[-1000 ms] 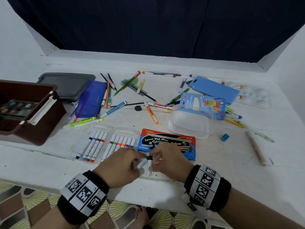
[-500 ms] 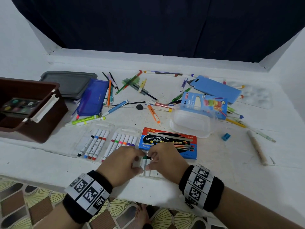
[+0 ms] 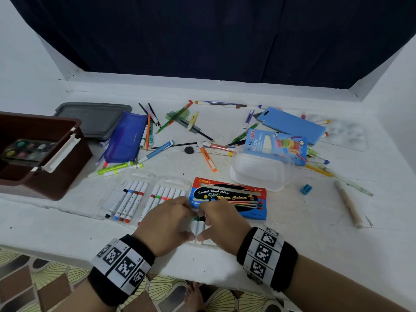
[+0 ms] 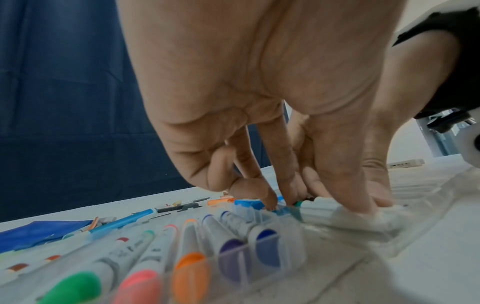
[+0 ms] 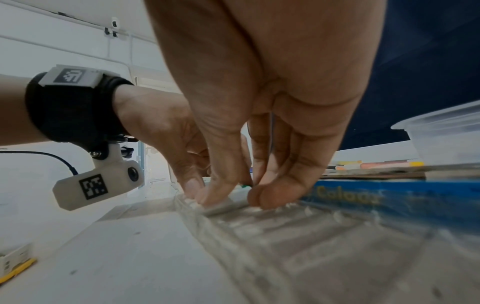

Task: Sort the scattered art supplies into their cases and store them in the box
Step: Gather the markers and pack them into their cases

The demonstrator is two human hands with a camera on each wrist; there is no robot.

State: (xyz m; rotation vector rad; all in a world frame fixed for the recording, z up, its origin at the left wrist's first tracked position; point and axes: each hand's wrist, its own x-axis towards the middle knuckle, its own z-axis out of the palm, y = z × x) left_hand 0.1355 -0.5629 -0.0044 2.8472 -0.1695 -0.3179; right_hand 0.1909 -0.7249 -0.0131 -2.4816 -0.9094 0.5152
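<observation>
At the near edge of the white counter (image 3: 292, 239), my left hand (image 3: 165, 224) and right hand (image 3: 221, 224) met over a clear plastic marker tray (image 5: 298, 232), fingers curled down and pinching two white markers, the green-capped marker (image 3: 195, 226) and the black-capped marker (image 3: 201, 225), lying side by side in its grooves. At 11 o'clock from my hands, two more clear trays (image 3: 144, 199) held rows of capped markers. The watercolour box (image 3: 227, 197) lay just beyond my hands at 12 o'clock, touching the tray. The brown storage box (image 3: 56, 176) sat at 10 o'clock, a paint palette (image 3: 24, 149) resting inside it, its grey lid (image 3: 92, 118) behind it. A blue pencil pouch (image 3: 126, 138), loose pens and pencils (image 3: 206, 156), a clear tub (image 3: 261, 172) and a blue sharpener (image 3: 305, 189) were scattered from 11 to 2 o'clock.
</observation>
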